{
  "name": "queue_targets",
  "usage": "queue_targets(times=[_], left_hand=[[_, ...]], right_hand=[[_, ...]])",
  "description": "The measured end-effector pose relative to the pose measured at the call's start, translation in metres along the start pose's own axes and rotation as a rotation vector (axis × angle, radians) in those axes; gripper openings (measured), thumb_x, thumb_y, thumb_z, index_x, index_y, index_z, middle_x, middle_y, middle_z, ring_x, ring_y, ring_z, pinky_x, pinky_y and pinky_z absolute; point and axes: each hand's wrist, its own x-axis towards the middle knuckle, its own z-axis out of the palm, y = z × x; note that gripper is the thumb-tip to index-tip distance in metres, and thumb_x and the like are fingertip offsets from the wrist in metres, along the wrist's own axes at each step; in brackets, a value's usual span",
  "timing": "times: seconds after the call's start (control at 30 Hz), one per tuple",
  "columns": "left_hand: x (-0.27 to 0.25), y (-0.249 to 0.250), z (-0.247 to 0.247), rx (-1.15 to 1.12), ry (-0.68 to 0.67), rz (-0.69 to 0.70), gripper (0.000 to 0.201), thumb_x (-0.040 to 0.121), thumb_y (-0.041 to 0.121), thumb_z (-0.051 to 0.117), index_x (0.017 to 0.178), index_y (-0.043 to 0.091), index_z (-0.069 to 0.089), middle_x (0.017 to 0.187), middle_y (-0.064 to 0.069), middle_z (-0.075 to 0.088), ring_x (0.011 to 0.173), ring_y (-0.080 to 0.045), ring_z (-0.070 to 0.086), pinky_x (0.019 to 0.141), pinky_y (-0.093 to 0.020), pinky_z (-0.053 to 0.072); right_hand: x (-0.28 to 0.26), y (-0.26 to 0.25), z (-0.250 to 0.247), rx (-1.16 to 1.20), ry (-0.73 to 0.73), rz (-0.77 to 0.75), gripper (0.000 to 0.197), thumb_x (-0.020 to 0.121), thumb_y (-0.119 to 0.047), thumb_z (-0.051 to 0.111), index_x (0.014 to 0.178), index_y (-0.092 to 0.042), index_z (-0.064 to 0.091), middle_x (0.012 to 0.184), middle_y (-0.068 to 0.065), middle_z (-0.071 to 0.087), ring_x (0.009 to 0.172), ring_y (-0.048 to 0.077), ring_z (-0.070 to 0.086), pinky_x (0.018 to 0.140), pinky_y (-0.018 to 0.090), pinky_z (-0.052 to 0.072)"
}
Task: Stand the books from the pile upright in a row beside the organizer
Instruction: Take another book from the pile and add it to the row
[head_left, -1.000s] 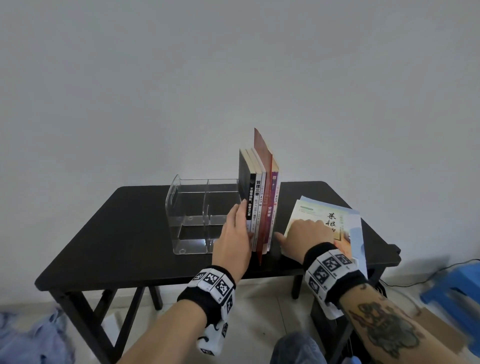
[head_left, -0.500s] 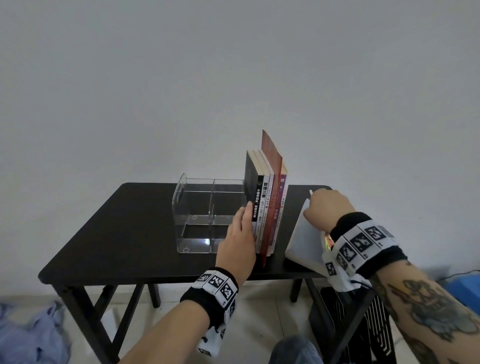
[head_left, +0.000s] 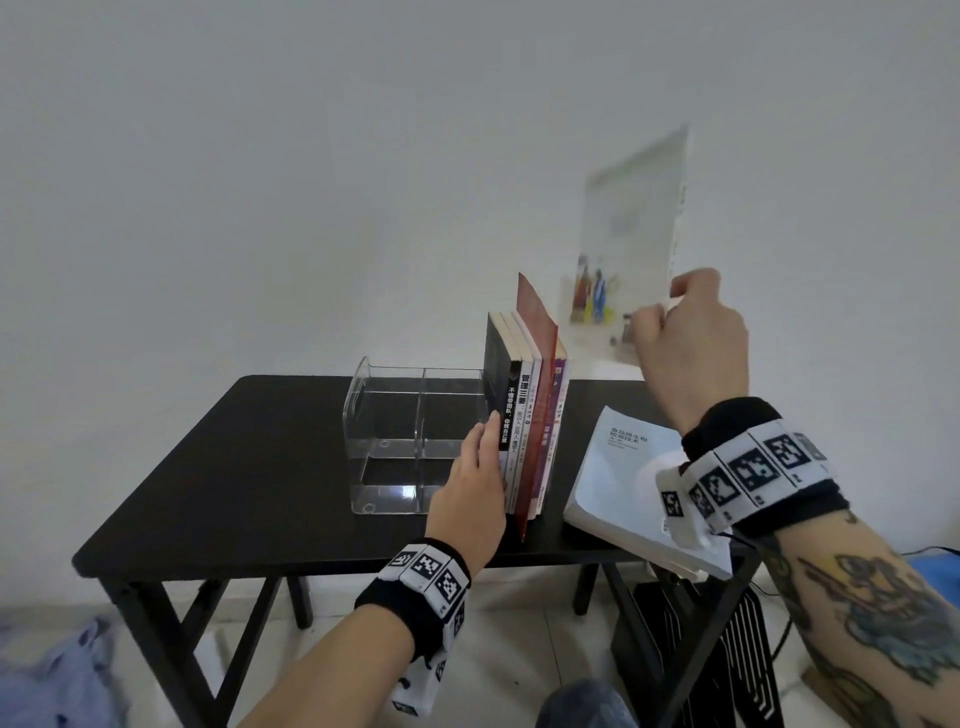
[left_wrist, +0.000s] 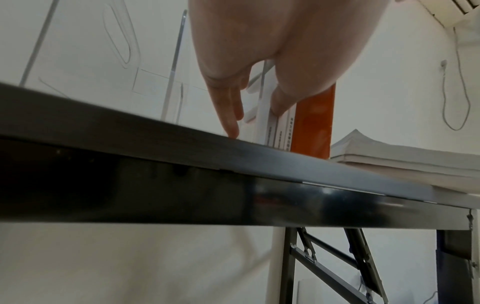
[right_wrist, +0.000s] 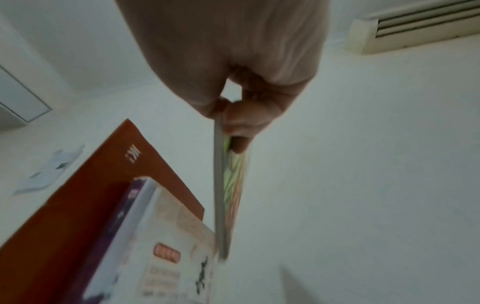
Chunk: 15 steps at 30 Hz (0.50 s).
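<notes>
Plain domestic room, likely a home: bare white wall (head_left: 311, 182), black folding counter (head_left: 260, 467), wall air conditioner (right_wrist: 415, 22), crumpled clothing (head_left: 47, 670) on tiled floor (head_left: 519, 623).

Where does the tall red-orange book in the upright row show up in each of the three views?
Head: the tall red-orange book stands centre, tallest in the row beside the organizer.
Left wrist: centre right, an orange slab on the table edge, right of the left hand.
Right wrist: lower left, a red-brown cover, blurred.
Shared landmark: the pale book next to it.
</notes>
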Motion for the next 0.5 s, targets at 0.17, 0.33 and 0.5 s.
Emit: queue_targets(times=[0.17, 0.33, 0.5], left_hand=[[0.001, 0.0, -0.002, -0.011, -0.033, -0.007, 0.083, 0.091, 0.013, 0.058, 0.155, 0.02, 0.005, 0.158, -0.002, 0.021, 0.136, -0.018, 0.043, 0.088, -0.03, 0.056], [0.001, -0.001, -0.002, -0.017, -0.039, -0.014, 0.085, 0.091, 0.014, 0.06, 0.155, 0.023, 0.004, 0.159, 0.0, 0.02, 0.134, -0.017, 0.045, 0.089, -0.03, 0.055], [0.0, 0.001, -0.001, -0.039, -0.032, -0.02, 0.08, 0.093, 0.009, 0.053, 0.155, 0.022, 0.004, 0.159, -0.001, 0.019, 0.138, -0.018, 0.04, 0.098, -0.033, 0.051]], right_hand=[[0.0, -0.025, 0.0, 0.23, -0.111, 0.002, 0.028, 0.084, -0.027, 0.048, 0.101, -0.006, 0.055, 0.073, 0.008, 0.07, 0.052, 0.026, 0.069, 0.057, 0.044, 0.059], [-0.007, -0.042, -0.002, 0.301, 0.007, -0.119, 0.044, 0.093, -0.023, 0.042, 0.068, 0.003, 0.067, 0.054, 0.003, 0.067, 0.05, 0.012, 0.067, 0.068, 0.039, 0.058], [-0.029, -0.063, -0.007, 0.284, -0.066, -0.199, 0.061, 0.1, -0.032, 0.038, 0.057, -0.003, 0.07, 0.054, 0.003, 0.068, 0.059, 0.019, 0.068, 0.083, 0.021, 0.049]])
